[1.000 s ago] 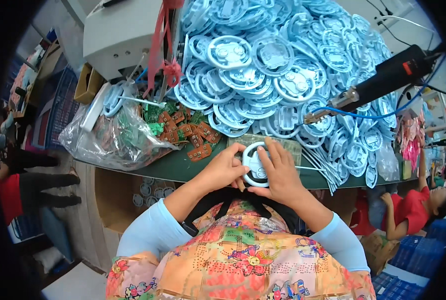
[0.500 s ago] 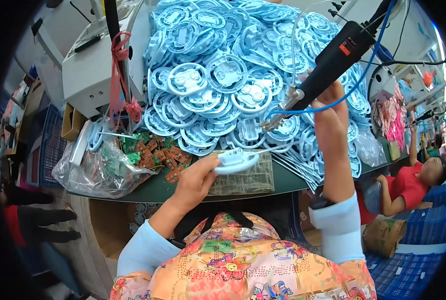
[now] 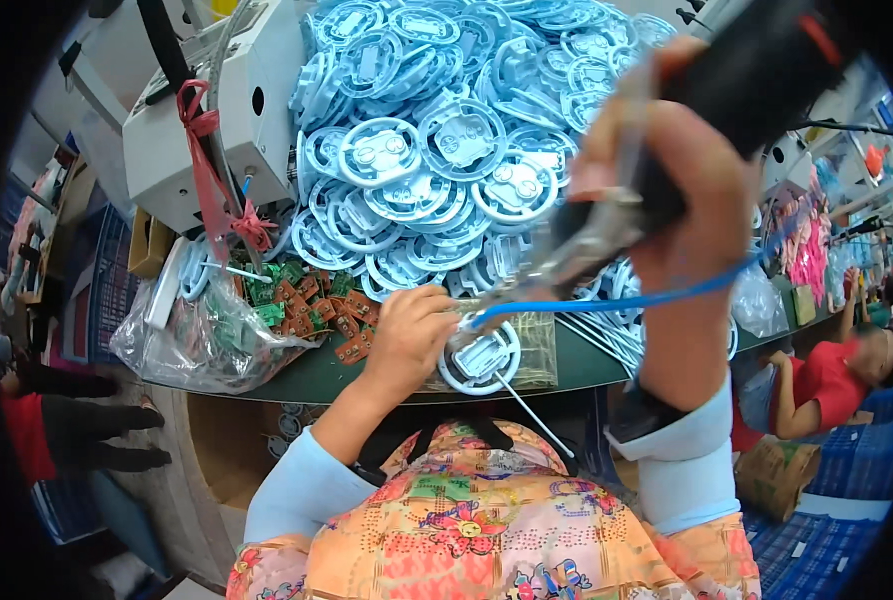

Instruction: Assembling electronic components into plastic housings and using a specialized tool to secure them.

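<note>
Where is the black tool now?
In the head view, the black tool is upper right in the right hand, its tip angled down-left toward the light-blue part the left hand holds.

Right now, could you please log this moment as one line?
left hand: holding blue wheel | right hand: gripping black tool | wheel pile: beyond

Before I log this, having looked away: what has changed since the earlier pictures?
The right hand let go of the light-blue wheel and took the black tool, bringing it left and toward the person. The wheel was turned over, its stick now pointing toward the person. The left hand still holds it; the wheel pile and circuit boards stayed.
</note>
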Demonstrator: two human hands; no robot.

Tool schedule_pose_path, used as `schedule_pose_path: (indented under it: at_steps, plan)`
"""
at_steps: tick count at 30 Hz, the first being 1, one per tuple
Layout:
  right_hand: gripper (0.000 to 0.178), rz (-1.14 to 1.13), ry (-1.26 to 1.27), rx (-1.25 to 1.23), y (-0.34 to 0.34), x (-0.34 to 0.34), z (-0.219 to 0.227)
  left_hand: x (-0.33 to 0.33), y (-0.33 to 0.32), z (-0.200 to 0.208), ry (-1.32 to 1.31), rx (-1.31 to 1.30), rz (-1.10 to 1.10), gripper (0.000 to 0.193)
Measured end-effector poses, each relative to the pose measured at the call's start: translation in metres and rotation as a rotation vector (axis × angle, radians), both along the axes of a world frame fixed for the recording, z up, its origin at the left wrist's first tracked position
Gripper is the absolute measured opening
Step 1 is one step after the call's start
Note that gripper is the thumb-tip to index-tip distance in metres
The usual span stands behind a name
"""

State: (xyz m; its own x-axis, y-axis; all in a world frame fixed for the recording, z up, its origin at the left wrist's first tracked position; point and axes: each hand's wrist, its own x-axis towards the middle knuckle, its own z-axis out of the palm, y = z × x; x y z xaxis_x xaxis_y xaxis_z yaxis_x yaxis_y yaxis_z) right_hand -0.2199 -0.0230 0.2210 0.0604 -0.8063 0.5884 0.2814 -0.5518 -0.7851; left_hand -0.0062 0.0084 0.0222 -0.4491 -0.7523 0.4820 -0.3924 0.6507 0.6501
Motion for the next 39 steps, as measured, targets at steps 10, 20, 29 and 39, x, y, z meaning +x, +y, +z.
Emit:
schedule_pose_path:
  at_steps: [10,20,29,39]
  plan:
    - [0.04,-0.447,0.216,-0.043,0.026,-0.039,0.004,0.002,0.016,-0.023,-0.205,0.014,-0.187,0.094]
    - [0.041,-0.396,0.136,0.053,0.02,0.0,-0.031,-0.006,0.013,-0.014,-0.196,0.053,-0.17,0.095]
    - [0.038,-0.465,0.121,0.082,0.018,0.008,-0.048,-0.002,0.021,-0.029,-0.191,0.046,-0.188,0.101]
    - [0.04,-0.398,0.181,0.128,0.016,0.012,-0.051,0.0,0.024,-0.041,-0.14,0.165,-0.134,0.126]
